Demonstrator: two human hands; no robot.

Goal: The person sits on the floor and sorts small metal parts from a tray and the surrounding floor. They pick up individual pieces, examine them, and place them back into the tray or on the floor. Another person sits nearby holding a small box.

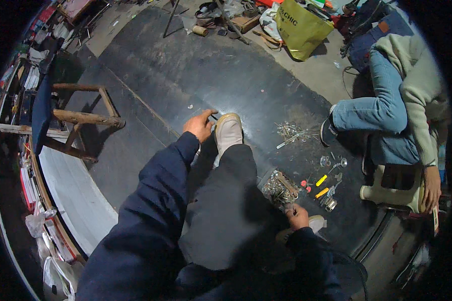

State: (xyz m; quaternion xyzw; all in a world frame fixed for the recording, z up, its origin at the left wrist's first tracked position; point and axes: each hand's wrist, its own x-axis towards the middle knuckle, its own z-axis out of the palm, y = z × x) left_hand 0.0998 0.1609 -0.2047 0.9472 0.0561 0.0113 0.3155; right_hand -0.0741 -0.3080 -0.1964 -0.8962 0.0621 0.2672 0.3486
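Observation:
My left hand (199,125) is beside the toe of my light shoe (228,133), a small dark thing near its fingertips; whether it is held cannot be told. At the lower right, my right hand (297,217) has its fingers closed at the near edge of a container of mixed screws and metal hardware (278,186); what they grip is unclear. Right of the container lie red pieces (306,185), two yellow-handled tools (321,180) and small metal parts (330,204). Farther off, a loose pile of screws or nails (294,132) lies on the dark floor mat (196,67).
A wooden-legged stool (86,117) lies at left. At right a person in jeans (373,113) sits close by, one hand on a cream plastic stool (395,195). A yellow-green bag (303,30) and a cardboard-coloured roll (200,31) are at the far edge.

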